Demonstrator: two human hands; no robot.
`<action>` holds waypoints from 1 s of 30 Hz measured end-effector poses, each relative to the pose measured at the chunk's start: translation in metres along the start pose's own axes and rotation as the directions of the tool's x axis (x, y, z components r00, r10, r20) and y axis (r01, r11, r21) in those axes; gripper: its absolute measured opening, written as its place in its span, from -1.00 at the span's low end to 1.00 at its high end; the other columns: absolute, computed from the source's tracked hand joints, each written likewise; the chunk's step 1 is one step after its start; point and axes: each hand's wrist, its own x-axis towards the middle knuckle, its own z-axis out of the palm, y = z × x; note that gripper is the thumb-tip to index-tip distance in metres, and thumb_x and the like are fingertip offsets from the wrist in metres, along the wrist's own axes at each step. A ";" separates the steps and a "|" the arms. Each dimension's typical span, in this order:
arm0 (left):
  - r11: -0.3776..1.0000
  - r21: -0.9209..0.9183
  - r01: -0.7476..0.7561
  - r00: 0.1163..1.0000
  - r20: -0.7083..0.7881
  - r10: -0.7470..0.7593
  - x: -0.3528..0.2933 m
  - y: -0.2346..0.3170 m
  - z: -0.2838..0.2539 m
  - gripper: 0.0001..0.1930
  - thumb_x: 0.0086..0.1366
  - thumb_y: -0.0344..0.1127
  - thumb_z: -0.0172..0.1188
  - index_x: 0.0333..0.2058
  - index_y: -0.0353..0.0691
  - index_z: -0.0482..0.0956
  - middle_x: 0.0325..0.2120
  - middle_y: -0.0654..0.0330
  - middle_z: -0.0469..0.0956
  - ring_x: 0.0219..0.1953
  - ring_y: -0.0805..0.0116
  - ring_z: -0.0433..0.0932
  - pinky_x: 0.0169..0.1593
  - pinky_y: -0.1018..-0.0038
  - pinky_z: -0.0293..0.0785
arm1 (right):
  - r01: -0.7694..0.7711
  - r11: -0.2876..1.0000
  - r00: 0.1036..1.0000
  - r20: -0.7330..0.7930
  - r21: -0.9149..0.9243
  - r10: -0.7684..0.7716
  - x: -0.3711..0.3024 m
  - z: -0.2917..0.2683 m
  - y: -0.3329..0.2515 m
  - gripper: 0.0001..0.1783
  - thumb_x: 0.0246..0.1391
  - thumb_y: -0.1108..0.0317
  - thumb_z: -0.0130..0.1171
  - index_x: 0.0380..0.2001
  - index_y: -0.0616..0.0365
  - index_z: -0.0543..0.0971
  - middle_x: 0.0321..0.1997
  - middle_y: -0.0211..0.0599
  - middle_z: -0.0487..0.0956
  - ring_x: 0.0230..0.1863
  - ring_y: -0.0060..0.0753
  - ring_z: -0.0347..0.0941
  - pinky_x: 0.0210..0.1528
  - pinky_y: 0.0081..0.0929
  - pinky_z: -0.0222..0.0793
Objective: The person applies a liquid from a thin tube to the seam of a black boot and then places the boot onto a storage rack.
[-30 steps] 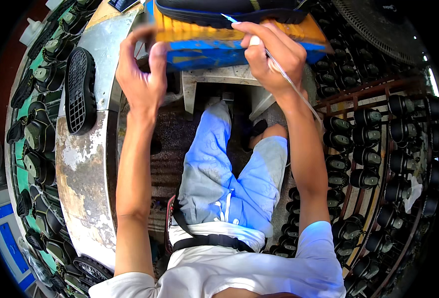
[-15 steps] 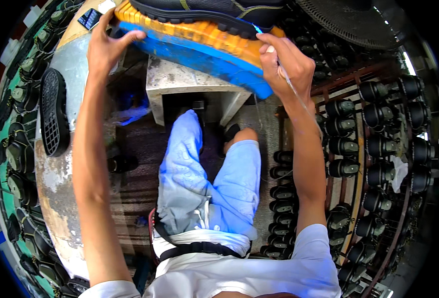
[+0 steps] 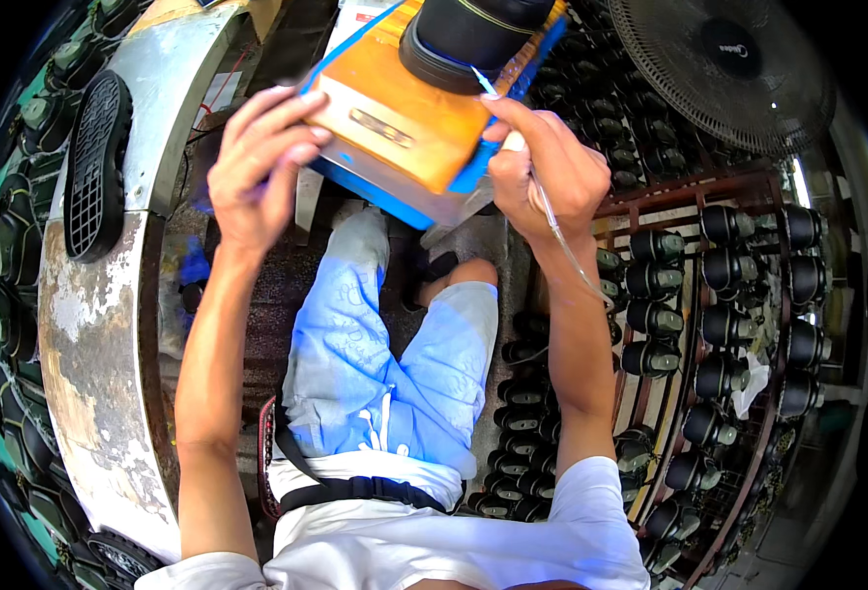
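Shoe point(image 3: 473, 34) sits apparently just above right hand point(image 3: 542, 177).

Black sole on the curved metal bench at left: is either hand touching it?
No. The black sole lies alone on the metal bench; the left hand and right hand are at the orange block.

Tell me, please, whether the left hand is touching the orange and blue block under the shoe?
Touching. The head view shows the left hand with its fingers pressed on the corner of the orange and blue block.

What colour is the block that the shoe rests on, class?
The block is orange on top with blue edges; the black shoe sits on it. The head view shows it.
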 end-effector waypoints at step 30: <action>0.837 -0.109 0.537 0.830 0.246 -0.500 0.090 -0.143 0.012 -0.43 0.71 0.03 -0.31 0.32 -0.16 0.55 0.13 0.12 0.61 0.15 0.39 0.51 0.31 0.46 0.33 | -0.176 0.918 0.974 -0.201 -0.356 0.108 -0.032 -0.044 0.061 -0.69 -0.10 0.49 0.19 -0.24 0.05 0.75 -0.53 -0.28 0.60 -0.58 -0.18 0.56 -0.51 -0.38 0.46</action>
